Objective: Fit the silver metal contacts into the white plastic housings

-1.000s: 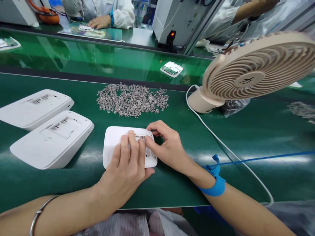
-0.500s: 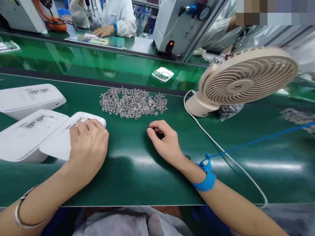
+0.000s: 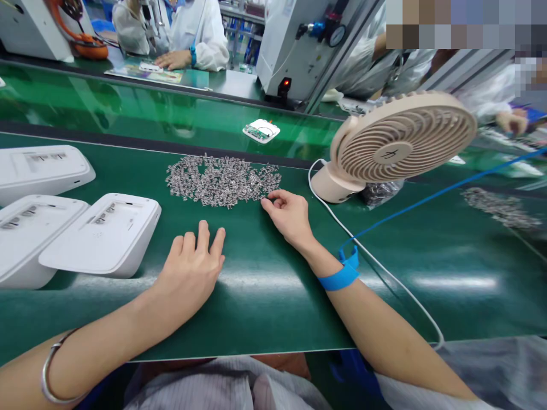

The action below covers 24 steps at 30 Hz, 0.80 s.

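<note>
My left hand (image 3: 194,270) hovers over or rests on the green work surface, fingers spread and nothing in them. Just left of it lies a white plastic housing (image 3: 98,242) with small metal contacts in its recess. Two more white housings sit further left, one of them (image 3: 43,171) behind. A pile of small metal clips (image 3: 222,179) is spread at the middle. At its right edge is my right hand (image 3: 290,216), thumb and forefinger pinched together. What is between those fingertips is too small to make out. A blue wrist strap (image 3: 342,276) circles my right wrist.
A beige fan (image 3: 405,145) stands right of the pile, its white cable (image 3: 384,265) trailing forward. The strap's blue cord crosses rightward. Another metal heap (image 3: 499,208) lies far right. A white part with a circuit board (image 3: 261,131) sits on the belt. Co-workers sit beyond.
My left hand has let go of the white housing and moved right, its fingers spreading. My right hand has moved up to the pile's edge. The whole view has shifted slightly.
</note>
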Available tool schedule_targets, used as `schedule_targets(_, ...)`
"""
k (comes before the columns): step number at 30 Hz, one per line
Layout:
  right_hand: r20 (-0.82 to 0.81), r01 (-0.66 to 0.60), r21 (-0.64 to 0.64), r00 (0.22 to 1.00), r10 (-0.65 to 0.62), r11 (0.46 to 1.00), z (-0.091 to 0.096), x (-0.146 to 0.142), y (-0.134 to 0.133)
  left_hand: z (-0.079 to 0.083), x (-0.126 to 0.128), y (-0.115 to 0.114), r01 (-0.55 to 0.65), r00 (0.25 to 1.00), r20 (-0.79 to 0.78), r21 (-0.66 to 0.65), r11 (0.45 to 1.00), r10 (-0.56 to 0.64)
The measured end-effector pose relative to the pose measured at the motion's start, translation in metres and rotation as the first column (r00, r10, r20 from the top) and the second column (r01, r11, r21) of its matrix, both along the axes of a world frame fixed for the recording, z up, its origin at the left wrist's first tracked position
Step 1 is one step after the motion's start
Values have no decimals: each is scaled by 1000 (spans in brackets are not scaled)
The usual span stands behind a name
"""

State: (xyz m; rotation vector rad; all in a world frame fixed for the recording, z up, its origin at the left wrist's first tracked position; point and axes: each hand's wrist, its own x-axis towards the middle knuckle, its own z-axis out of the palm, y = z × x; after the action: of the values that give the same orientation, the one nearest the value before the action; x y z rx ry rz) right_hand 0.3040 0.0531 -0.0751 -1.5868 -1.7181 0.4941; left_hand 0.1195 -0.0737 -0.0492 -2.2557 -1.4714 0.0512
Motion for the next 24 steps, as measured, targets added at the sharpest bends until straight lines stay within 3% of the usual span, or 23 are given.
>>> schedule_targets(6,-12,-50,45,999,50,998,-5,2,0,5,1,2,-27,999,16,-80,996,29)
schedule_targets(24,17,-57,30,998,57,998,-3,-1,5,4,2,4,-31,999,-37,-65,997,29)
